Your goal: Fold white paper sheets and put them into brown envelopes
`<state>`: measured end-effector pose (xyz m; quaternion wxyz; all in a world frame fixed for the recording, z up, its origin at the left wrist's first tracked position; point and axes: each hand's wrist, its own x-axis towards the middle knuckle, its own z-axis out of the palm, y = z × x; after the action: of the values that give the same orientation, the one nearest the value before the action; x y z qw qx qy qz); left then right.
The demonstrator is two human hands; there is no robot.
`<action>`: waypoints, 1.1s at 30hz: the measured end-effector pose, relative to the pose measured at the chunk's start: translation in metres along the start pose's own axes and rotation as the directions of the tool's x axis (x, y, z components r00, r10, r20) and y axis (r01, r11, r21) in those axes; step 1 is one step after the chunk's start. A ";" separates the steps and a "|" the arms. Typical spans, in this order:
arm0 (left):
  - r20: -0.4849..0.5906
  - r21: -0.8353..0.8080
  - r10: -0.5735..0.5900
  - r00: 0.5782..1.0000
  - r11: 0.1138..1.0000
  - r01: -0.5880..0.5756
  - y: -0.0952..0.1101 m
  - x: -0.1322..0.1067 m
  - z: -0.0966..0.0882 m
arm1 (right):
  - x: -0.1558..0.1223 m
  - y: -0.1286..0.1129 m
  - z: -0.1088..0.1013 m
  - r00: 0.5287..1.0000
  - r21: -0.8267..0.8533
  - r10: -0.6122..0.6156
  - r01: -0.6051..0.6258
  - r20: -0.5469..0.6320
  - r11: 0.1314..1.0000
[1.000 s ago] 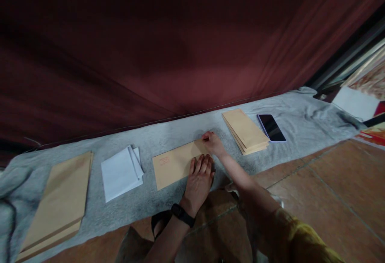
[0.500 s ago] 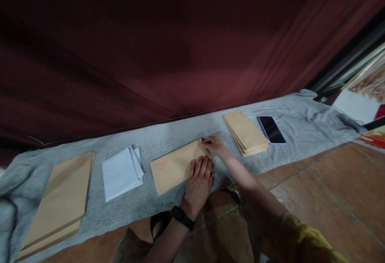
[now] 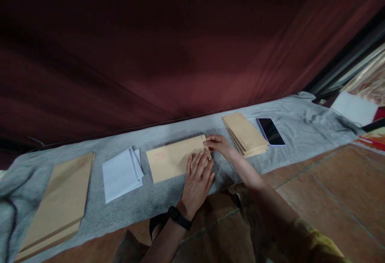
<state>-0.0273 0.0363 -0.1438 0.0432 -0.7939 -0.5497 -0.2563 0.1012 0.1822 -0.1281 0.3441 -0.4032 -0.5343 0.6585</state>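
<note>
While the left hand [image 3: 197, 178], splayed, partly hides an envelope [image 3: 170, 157], the right [image 3: 218, 144] pinches it — phone [image 3: 271, 131] beyond.

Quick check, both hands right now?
Left hand: open, laid palm down on the brown envelope.
Right hand: bent at the envelope's right end, touching it; whether it grips cannot be told.

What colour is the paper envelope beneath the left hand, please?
The paper envelope is tan, showing best in the head view.
</note>
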 end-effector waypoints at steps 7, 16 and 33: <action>-0.063 -0.519 -0.353 0.933 0.810 0.272 -0.008 0.015 -0.017 | -0.025 -0.016 -0.018 0.653 -0.580 -0.717 0.494 -0.244 0.648; 0.737 -0.669 -0.475 0.481 -0.615 0.417 -0.015 0.017 -0.012 | -0.060 0.031 0.007 0.548 -0.702 -0.536 0.702 0.642 -0.123; 0.651 -0.759 -0.570 0.502 -0.466 0.455 -0.018 0.000 0.004 | -0.046 0.047 -0.011 0.947 -0.572 -0.285 0.154 -0.148 0.806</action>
<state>-0.0423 0.0442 -0.1508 -0.6358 -0.1553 -0.4975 -0.5693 0.1300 0.1376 -0.1679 0.3455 -0.4926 -0.7020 0.3810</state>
